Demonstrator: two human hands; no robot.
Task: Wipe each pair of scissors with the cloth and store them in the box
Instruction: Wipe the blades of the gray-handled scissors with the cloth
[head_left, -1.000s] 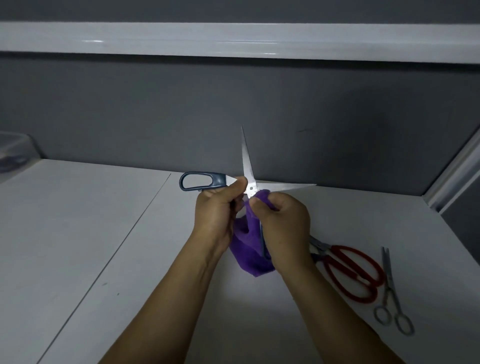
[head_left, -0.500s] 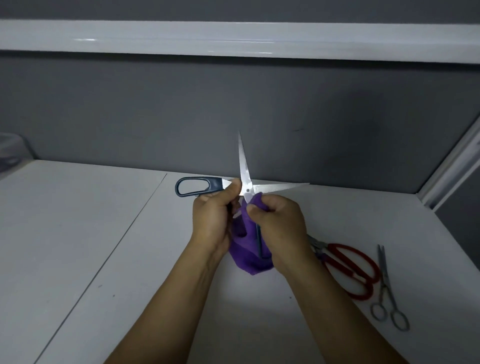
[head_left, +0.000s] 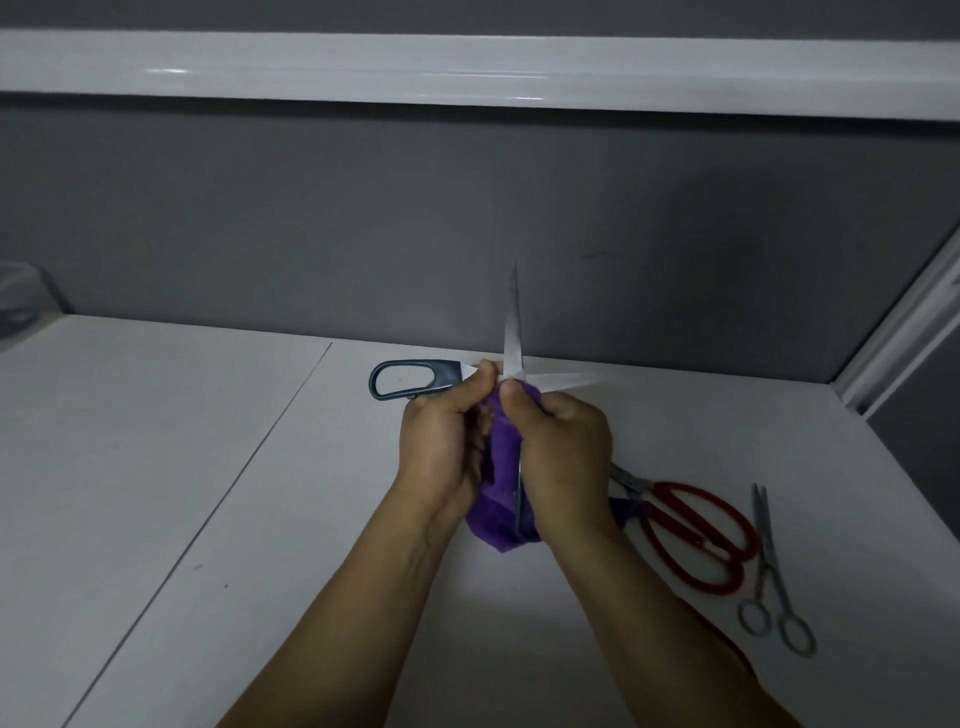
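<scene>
left hand (head_left: 441, 441) clamps the open blue-handled scissors (head_left: 402, 379), right hand (head_left: 563, 447) pinches purple cloth (head_left: 501, 457) at the pivot; if cloth slips, the 2 bare blades (head_left: 512, 332) may cut skin.

We worked at what looked like an office cubicle: a plain white laminate tabletop (head_left: 156, 467) enclosed by dark grey partition panels (head_left: 363, 208) capped with a glossy white rail (head_left: 467, 78).
</scene>
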